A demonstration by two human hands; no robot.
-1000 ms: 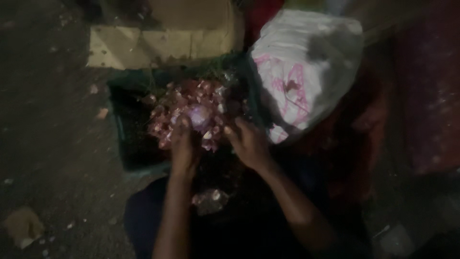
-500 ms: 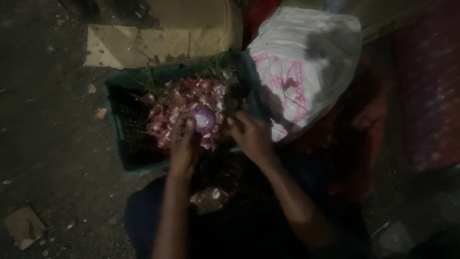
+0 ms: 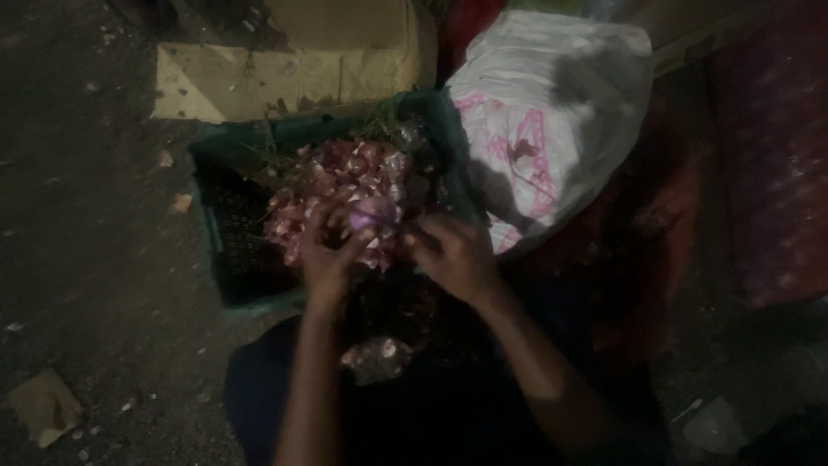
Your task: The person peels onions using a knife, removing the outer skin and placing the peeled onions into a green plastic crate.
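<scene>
Two bare hands work over a heap of small purple onions in dim light. Nearest the camera, a clump of pale peelings [image 3: 373, 358] lies on the dark lap. At about eleven o'clock from it the left hand [image 3: 326, 250] curls its fingers around the near side of a rounded, peeled onion [image 3: 373, 212], thumb and fingertips closed on it. The right hand [image 3: 453, 255] sits at four o'clock from that onion, just beside it, fingers bent inward; whether its grip holds anything cannot be told in the gloom. The onion rests between both hands, closer to the left one, atop the onion pile [image 3: 345, 185]. The pile fills the right part of a green crate [image 3: 226, 220]. A white sack [image 3: 552, 103] leans at two o'clock; flattened cardboard [image 3: 276, 78] lies beyond at twelve.
</scene>
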